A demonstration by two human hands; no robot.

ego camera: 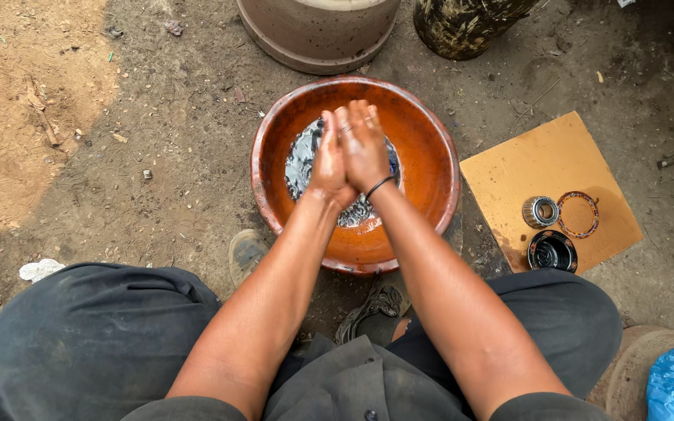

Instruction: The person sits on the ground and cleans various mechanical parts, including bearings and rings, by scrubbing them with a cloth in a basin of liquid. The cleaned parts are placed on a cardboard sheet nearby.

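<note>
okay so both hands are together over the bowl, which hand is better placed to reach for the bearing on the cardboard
Right. The bearing lies on the cardboard on the person's right, beside the orange bowl. The right hand is nearer that side; the left hand, pressed against it, would have to cross over.

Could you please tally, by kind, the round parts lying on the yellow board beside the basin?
Bearing, silver metal: 1
Thin ring, reddish: 1
Black cap, round: 1
Total: 3
All lie on the yellow board, right of the basin under the joined hands.
</note>
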